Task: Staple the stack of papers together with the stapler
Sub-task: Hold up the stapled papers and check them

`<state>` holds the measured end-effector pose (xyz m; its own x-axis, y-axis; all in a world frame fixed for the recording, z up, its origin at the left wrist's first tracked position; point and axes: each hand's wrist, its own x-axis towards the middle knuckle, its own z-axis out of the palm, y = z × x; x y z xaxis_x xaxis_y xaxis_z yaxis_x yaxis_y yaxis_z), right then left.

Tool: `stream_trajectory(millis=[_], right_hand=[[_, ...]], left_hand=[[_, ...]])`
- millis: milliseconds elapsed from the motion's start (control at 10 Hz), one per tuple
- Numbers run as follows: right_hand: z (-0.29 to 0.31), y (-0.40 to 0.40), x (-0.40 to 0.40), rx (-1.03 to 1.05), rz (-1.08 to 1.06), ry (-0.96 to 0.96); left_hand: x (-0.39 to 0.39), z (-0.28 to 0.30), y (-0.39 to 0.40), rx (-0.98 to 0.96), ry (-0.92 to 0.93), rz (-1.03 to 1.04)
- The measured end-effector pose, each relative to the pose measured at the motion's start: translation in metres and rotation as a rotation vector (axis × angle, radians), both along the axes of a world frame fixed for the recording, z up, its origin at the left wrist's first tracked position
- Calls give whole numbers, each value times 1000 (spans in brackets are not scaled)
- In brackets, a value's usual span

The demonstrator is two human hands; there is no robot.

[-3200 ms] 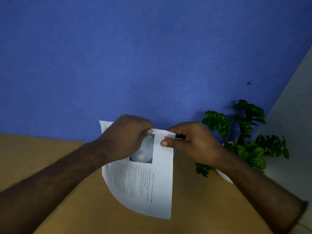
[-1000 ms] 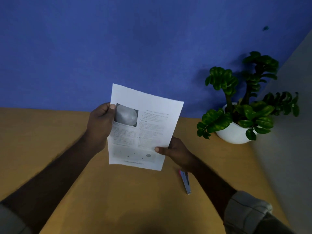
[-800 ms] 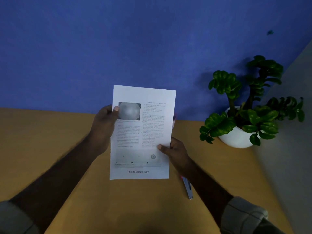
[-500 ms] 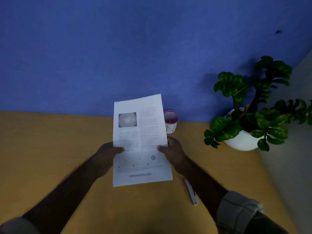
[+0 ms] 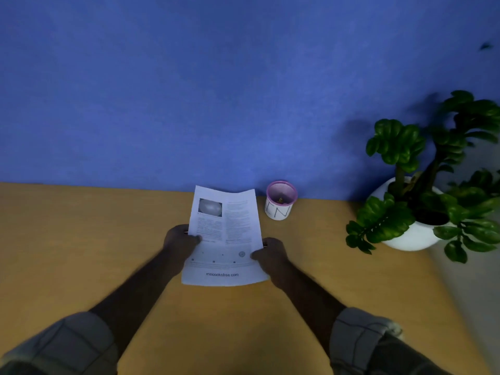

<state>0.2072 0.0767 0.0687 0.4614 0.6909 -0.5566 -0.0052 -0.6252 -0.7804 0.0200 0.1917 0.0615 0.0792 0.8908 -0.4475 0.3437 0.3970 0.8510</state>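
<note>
Papers (image 5: 224, 236): I count one stack, over the worktop (image 5: 81, 239)
Left hand (image 5: 180, 240): grip pinching its left edge
Right hand (image 5: 270, 255): grip pinching its right edge
Cup (image 5: 280, 201): one
Plant (image 5: 422, 185): one

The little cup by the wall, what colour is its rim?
Pink, on a white cup; the head view shows it.
</note>
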Motion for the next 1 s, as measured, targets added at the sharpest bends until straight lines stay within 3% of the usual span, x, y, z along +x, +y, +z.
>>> stream_trajectory(millis=[400,500,600,700,800,900,1000], right_hand=[[-21,10,3,-100,-109,37],[-24,11,5,-129,-47,-65],[-24,9,4,-159,56,-216],[-18,2,1,-163,214,-412],[-9,-4,0,-126,296,-572],[-4,-13,2,-62,413,-895],[-2,-15,6,4,401,-1009]], left_hand=[[9,-43,28,-76,64,40],[7,-46,25,-18,177,-77],[6,-43,18,83,336,-218],[4,-42,5,260,625,-408],[2,-43,-7,427,745,-514],[-4,-34,-26,730,839,-583],[-2,-23,-32,879,858,-540]])
